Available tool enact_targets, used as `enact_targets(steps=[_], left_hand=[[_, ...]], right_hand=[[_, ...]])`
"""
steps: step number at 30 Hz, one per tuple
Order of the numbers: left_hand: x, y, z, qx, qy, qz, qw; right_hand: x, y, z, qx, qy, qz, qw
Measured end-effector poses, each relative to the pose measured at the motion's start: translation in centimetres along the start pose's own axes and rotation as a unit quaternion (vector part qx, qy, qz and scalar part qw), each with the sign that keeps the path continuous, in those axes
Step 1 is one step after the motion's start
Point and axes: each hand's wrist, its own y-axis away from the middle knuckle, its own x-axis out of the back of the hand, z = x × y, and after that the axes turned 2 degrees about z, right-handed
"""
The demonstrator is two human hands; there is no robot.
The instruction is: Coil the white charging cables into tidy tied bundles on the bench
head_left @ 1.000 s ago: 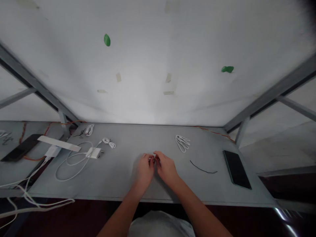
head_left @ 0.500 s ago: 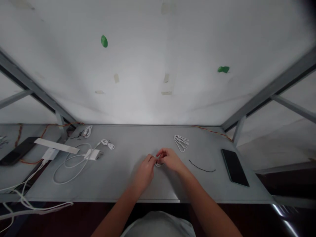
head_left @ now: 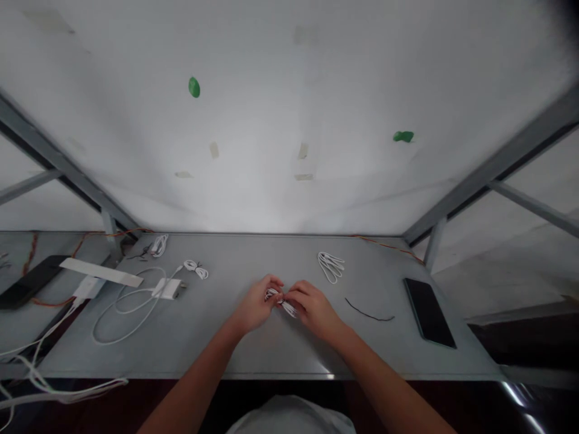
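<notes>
Between my two hands is a small coiled white cable [head_left: 288, 308] with a dark tie around its middle. My left hand [head_left: 257, 306] is closed on the coil's left end, thumb and fingers around it. The fingers of my right hand [head_left: 315, 307] pinch at the middle of the bundle, by the tie. A looped white cable [head_left: 330, 267] lies on the grey shelf behind my right hand. To the right of that hand lies a loose black twist tie [head_left: 368, 311].
At left are a tied white cable [head_left: 196, 269], another coiled cable [head_left: 159, 245], a white charger [head_left: 166, 289] with its cord, a white strip [head_left: 102, 271] and a black phone [head_left: 34, 281]. A dark phone [head_left: 429, 312] lies at right. Metal posts frame the shelf [head_left: 235, 253].
My hands have turned and drawn slightly apart, so more of the tied white coil shows between them. The view has tilted up a little.
</notes>
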Motion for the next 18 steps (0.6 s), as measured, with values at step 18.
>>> enact_targets(steps=[18], left_hand=[[-2.0, 0.0, -0.3, -0.067, -0.264, 0.055, 0.961]], right_hand=[[-3.2, -0.3, 0.8, -0.116, 0.107, 0.029, 0.987]])
